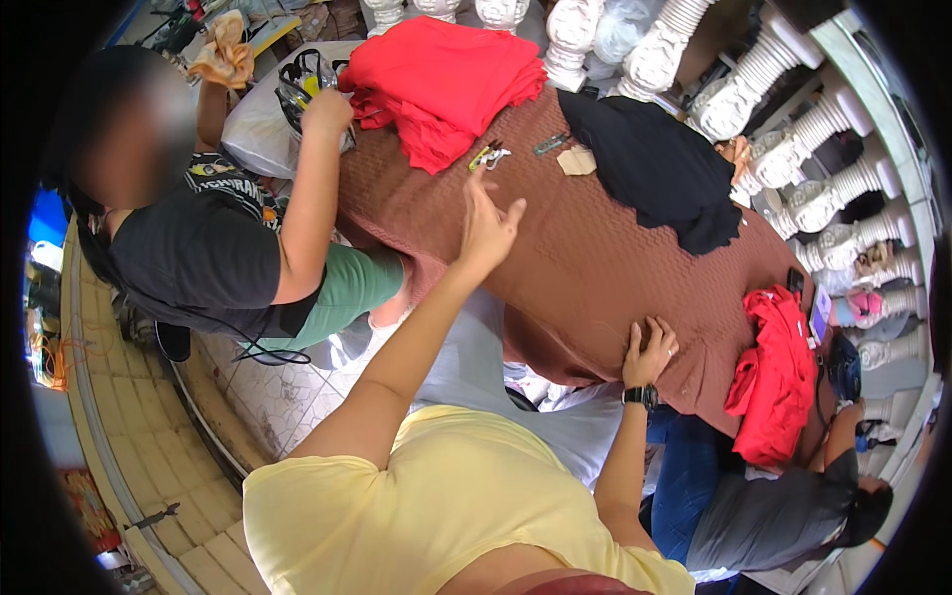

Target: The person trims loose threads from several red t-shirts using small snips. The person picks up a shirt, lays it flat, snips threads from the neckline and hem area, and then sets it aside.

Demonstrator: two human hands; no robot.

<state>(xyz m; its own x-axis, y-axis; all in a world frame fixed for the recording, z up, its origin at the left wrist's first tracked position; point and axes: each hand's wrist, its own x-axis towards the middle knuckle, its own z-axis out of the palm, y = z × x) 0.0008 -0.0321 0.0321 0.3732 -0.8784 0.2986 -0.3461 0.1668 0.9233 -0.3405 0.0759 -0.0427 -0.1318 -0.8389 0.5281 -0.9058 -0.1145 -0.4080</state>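
Observation:
My left hand (488, 226) reaches over the table with its index finger stretched out and thumb apart. Its fingertip comes close to a small yellow-handled tool (480, 157) that looks like thread snips, with a bit of white stuff (496, 156) beside it; whether they touch I cannot tell. Resting on the near edge of the brown quilted cloth (585, 268) is my right hand (650, 352), fingers spread, a watch on the wrist. Beyond lie a small greenish tool (551, 144), a beige scrap (576, 161) and a black garment (654, 164).
A heap of red fabric (436, 79) covers the far left end. One person (208, 238) stands at left, a hand at a dark-handled bag (305, 84); another person (783, 516) sits at right by a red garment (778, 377). White balusters (749, 84) line the far side.

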